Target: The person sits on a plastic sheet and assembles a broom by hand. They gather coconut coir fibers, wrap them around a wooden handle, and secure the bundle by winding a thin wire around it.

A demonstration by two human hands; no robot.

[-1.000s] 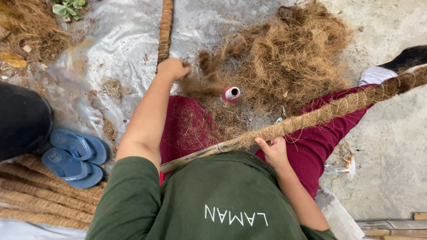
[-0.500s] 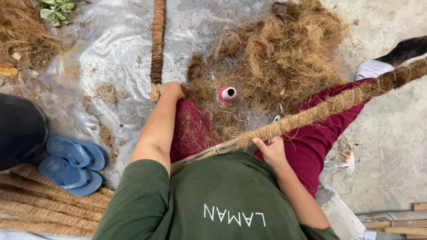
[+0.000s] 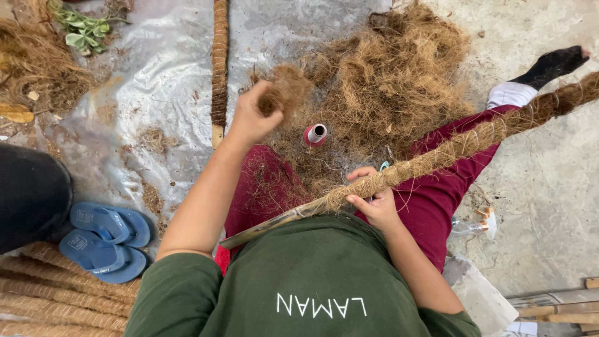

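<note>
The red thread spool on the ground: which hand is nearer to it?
Left. The left hand, holding a tuft of coir fibre, is just beside the red thread spool; the right hand grips the fibre-wrapped pole below it.

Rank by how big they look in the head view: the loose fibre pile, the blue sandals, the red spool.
1. Loose fibre pile, by far the largest.
2. Pair of blue sandals, though they lie nearer the camera.
3. Red spool, the smallest.

We count two blue sandals (image 3: 103, 240), one red spool (image 3: 315, 135), one fibre pile (image 3: 387, 81), two wrapped poles (image 3: 462, 146) (image 3: 219, 65) apart, and a stack of about five more (image 3: 56, 293).
</note>
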